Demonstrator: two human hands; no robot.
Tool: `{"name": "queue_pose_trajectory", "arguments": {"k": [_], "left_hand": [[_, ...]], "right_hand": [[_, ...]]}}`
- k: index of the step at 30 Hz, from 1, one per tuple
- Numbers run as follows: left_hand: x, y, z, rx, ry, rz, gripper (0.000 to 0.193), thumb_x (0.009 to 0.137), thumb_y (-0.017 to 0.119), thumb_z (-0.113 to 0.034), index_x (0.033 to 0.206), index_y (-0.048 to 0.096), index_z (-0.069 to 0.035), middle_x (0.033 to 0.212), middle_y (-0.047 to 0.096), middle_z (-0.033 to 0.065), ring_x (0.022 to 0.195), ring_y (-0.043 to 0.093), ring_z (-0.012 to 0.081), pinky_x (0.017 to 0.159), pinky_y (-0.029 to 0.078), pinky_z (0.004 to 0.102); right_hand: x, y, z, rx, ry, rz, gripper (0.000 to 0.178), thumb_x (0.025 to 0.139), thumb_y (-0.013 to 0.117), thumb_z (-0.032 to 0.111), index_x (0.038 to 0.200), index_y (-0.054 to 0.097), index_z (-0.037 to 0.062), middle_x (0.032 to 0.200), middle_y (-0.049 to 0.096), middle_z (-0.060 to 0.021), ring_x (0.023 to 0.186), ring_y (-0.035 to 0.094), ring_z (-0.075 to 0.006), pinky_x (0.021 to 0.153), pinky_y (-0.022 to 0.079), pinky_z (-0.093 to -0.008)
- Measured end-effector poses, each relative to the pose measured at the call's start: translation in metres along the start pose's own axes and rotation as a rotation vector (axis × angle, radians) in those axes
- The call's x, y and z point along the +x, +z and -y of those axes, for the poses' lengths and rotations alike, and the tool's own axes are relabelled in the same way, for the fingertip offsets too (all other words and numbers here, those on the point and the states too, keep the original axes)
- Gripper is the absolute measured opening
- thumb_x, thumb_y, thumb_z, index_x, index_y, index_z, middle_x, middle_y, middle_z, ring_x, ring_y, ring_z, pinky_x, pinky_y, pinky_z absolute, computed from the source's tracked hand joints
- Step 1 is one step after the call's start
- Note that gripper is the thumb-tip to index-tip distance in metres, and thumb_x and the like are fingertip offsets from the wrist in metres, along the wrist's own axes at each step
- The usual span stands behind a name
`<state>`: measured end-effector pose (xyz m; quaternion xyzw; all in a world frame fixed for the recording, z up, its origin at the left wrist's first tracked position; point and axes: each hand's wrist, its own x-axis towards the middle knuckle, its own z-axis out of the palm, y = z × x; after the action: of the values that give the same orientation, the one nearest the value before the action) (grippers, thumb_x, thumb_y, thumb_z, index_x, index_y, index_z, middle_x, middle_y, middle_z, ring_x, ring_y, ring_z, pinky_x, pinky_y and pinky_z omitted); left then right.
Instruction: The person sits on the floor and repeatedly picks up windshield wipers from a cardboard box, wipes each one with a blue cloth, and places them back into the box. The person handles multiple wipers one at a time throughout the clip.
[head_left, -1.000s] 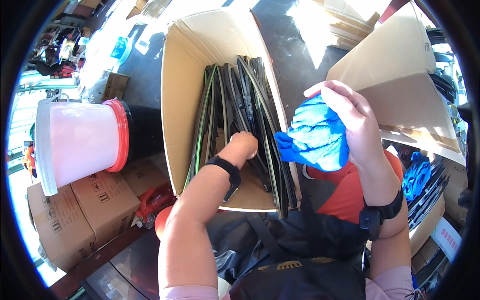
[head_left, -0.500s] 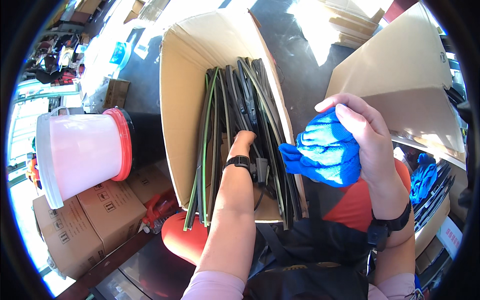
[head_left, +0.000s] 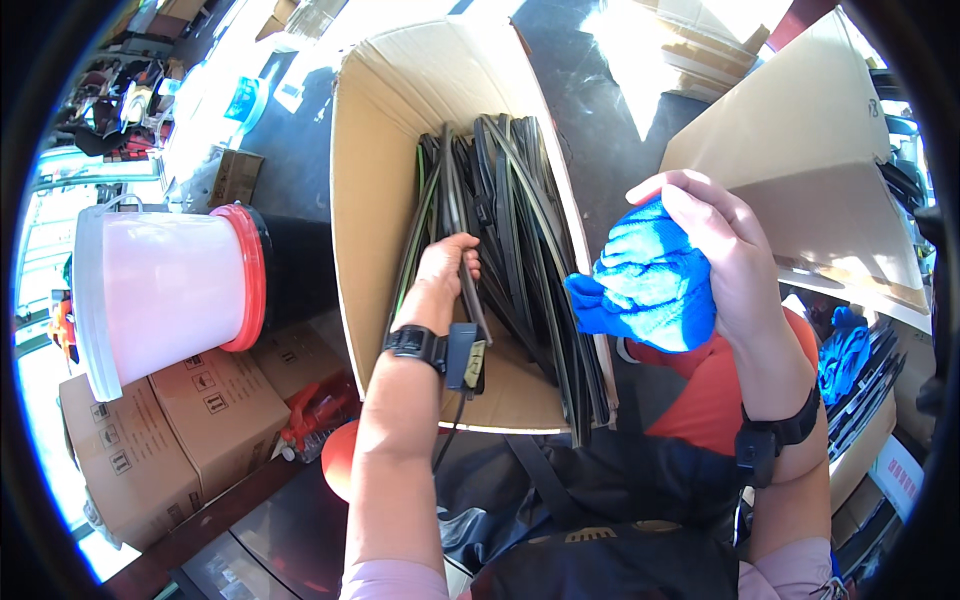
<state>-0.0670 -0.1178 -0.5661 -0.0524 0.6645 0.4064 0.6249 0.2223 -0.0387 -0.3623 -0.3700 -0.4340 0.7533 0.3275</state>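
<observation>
A tall open cardboard box (head_left: 368, 150) stands in front of me, with many long black wiper blades (head_left: 510, 190) lying lengthwise in it, some edged in green. Inside the box, my left hand (head_left: 448, 262) is closed around one dark wiper blade (head_left: 450, 185), which slants up toward the far wall. On my left wrist are a black band and a dark device with a cable. To the right of the box, raised above its edge, my right hand (head_left: 735, 245) grips a bunched blue knit glove (head_left: 650, 275); whether there is more than one glove I cannot tell.
Left of the box lies a white bucket (head_left: 175, 295) with a red rim, beside a black one (head_left: 295, 270). Sealed cartons (head_left: 215, 405) sit below them. At right stand a large cardboard box (head_left: 790, 130) and another box holding more blades and a blue glove (head_left: 845, 355).
My left hand has come up and left, now gripping a wiper blade that has shifted across the others. My right hand holds the blue glove much as before, a little higher.
</observation>
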Motion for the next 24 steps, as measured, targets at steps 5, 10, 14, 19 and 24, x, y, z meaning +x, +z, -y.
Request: {"name": "queue_pose_trajectory", "arguments": {"k": [5,10,14,19,24], "left_hand": [[-0.066,-0.013,-0.045,0.310,0.130,-0.169,0.015,0.082,0.059,-0.009,0.080,0.045,-0.005,0.060,0.048,0.0027,0.048,0.047,0.0138,0.043,0.042,0.0279],[-0.083,-0.051,-0.056,0.828,0.221,-0.370,0.024,0.086,0.057,-0.014,0.096,0.045,0.005,0.069,0.055,0.0112,0.059,0.057,0.0206,0.048,0.048,0.0347],[-0.063,-0.064,-0.049,1.932,0.255,-0.294,0.040,0.082,0.054,-0.009,0.117,0.044,0.006,0.112,0.053,0.0251,0.103,0.057,0.0355,0.084,0.050,0.0452],[-0.060,0.024,-0.041,1.921,0.690,0.013,0.019,0.073,0.053,0.000,0.091,0.059,0.003,0.100,0.057,0.0213,0.098,0.055,0.0397,0.087,0.046,0.0435],[0.028,0.046,0.018,0.991,-0.068,0.073,0.037,0.087,0.053,-0.021,0.111,0.055,0.007,0.107,0.058,0.0212,0.100,0.056,0.0370,0.085,0.044,0.0451]], "right_hand": [[-0.002,-0.001,-0.007,0.036,-0.032,-0.012,0.021,0.090,0.056,0.018,0.100,0.060,0.0001,0.087,0.063,-0.0051,0.078,0.062,-0.0114,0.070,0.050,-0.0234],[-0.004,-0.001,-0.012,0.058,-0.061,-0.010,0.021,0.089,0.057,0.016,0.102,0.059,-0.0008,0.089,0.063,-0.0061,0.081,0.063,-0.0125,0.072,0.051,-0.0241],[-0.004,0.002,-0.011,0.064,-0.070,0.013,0.022,0.089,0.058,0.016,0.103,0.059,-0.0012,0.089,0.064,-0.0064,0.081,0.063,-0.0127,0.071,0.051,-0.0240],[-0.005,0.004,-0.005,0.009,-0.057,-0.030,0.021,0.091,0.053,0.017,0.099,0.062,0.0006,0.087,0.062,-0.0043,0.079,0.061,-0.0101,0.072,0.048,-0.0220],[-0.002,-0.004,0.002,0.000,0.004,0.010,0.020,0.090,0.054,0.019,0.097,0.062,0.0012,0.085,0.063,-0.0055,0.077,0.062,-0.0107,0.068,0.050,-0.0226]]}}
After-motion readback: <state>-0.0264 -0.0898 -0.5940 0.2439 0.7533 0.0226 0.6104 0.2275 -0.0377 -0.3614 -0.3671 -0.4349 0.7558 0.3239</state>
